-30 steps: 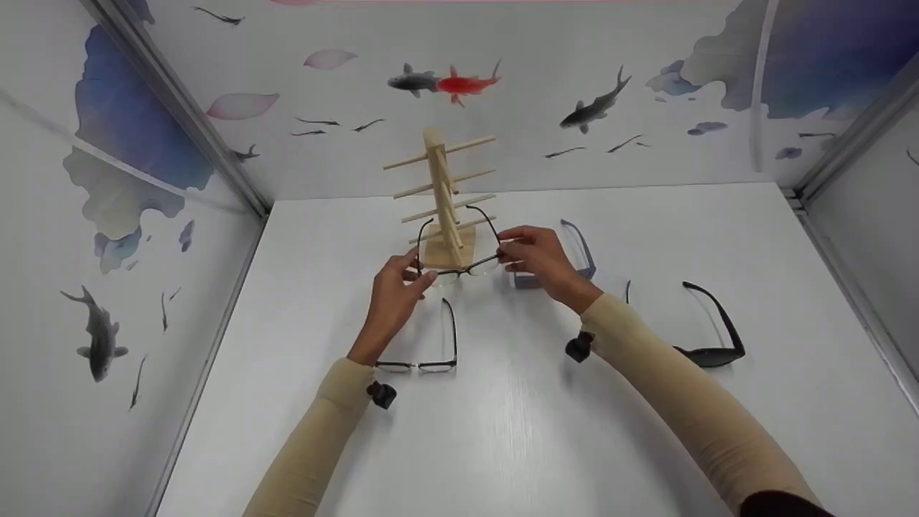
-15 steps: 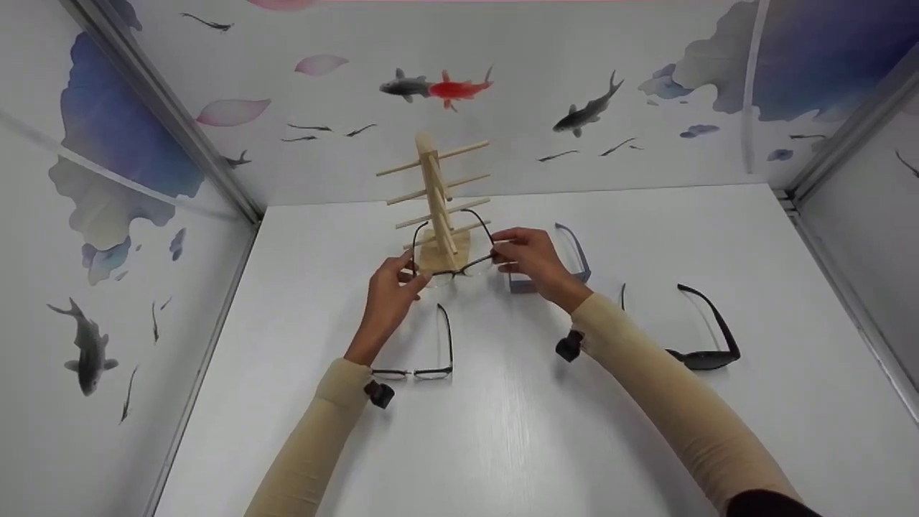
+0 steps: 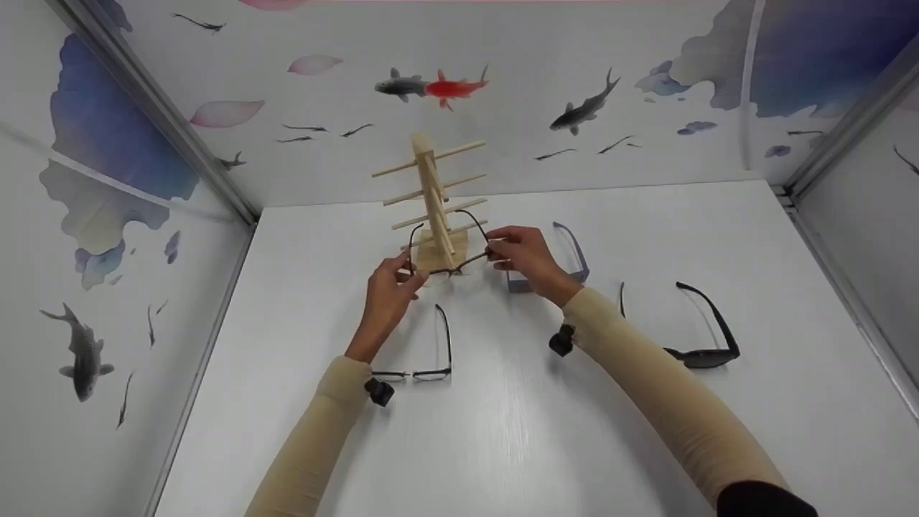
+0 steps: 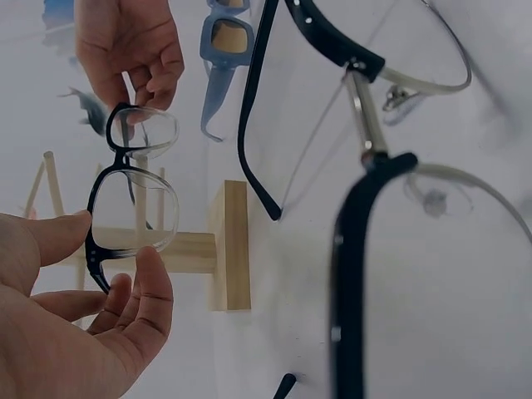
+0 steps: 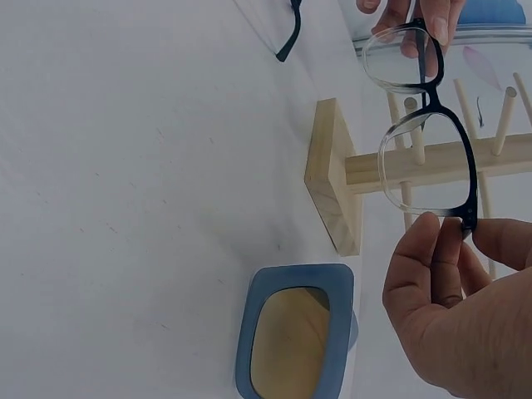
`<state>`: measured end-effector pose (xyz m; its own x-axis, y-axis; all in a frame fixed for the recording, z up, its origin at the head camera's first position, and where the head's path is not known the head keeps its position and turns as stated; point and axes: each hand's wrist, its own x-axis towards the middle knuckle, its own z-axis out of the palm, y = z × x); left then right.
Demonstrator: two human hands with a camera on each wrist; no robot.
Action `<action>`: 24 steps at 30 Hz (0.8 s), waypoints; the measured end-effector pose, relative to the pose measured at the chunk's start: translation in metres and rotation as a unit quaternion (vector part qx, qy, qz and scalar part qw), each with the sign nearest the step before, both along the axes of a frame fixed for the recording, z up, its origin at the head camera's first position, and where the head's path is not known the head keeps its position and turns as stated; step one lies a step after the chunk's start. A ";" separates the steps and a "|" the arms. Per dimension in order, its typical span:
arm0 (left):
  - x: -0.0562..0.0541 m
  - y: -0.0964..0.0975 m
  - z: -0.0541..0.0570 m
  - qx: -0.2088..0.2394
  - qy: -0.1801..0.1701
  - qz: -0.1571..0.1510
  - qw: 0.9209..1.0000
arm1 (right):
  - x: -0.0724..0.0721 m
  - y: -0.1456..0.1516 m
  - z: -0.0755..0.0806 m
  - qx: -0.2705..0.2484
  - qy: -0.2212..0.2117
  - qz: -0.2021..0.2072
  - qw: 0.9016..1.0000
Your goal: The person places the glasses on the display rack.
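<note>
Eyeglasses [image 3: 454, 271] with a black upper rim and clear lower rim hang in the air, temples unfolded and pointing to the back. My left hand [image 3: 391, 291] pinches their left end between thumb and fingers. At the other end, my right hand [image 3: 530, 260] grips the corner near the hinge, as the right wrist view shows. Right behind the glasses rises a wooden display stand [image 3: 434, 194] with several crosswise pegs; no eyewear hangs on it. From the head view I cannot tell whether the temples touch its pegs.
Blue sunglasses [image 5: 342, 332] with brownish lenses lie beside the right hand. Black sunglasses [image 3: 711, 358] rest farther right. Half-rim eyeglasses [image 3: 432, 374] lie unfolded near the left wrist. A patterned wall [image 3: 502, 43] closes off the back of the white table [image 3: 502, 445].
The whole head view has shifted slightly. Both hands still hold the eyeglasses in nearly the same place in front of the stand.
</note>
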<state>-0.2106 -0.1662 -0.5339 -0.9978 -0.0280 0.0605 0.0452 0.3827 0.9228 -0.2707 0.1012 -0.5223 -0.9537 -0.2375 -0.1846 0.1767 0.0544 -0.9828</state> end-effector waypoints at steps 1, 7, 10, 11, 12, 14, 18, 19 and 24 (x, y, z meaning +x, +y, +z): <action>-0.001 -0.001 0.000 -0.003 0.001 0.001 1.000 | -0.001 -0.001 -0.001 0.001 0.000 0.001 1.000; -0.001 -0.001 0.001 0.000 -0.004 0.005 1.000 | -0.004 -0.004 -0.003 -0.002 -0.006 -0.003 1.000; -0.002 -0.001 0.001 0.009 -0.007 0.009 1.000 | -0.005 -0.004 -0.004 -0.007 -0.006 -0.004 1.000; -0.002 0.000 0.001 0.010 -0.008 0.010 1.000 | -0.005 -0.004 -0.004 -0.008 -0.006 -0.004 1.000; -0.003 0.000 0.000 0.011 -0.008 0.010 1.000 | -0.005 -0.004 -0.004 -0.008 -0.007 -0.005 1.000; -0.003 0.000 -0.002 0.013 -0.010 0.012 1.000 | -0.006 -0.004 -0.005 -0.006 -0.009 -0.006 1.000; -0.002 0.001 -0.004 0.013 -0.011 0.025 1.000 | -0.008 -0.006 -0.005 -0.001 -0.010 -0.005 1.000; -0.002 0.001 -0.004 0.013 -0.011 0.028 0.999 | -0.008 -0.007 -0.005 0.000 -0.009 -0.005 1.000; -0.001 0.005 -0.004 0.015 -0.010 0.034 0.999 | -0.010 -0.007 -0.005 0.002 -0.011 -0.011 1.000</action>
<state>-0.2121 -0.1609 -0.5377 -0.9945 -0.0970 0.0384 0.0014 0.3555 0.9347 -0.2811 0.0939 -0.5273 -0.9546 -0.2148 -0.2066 0.1994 0.0547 -0.9784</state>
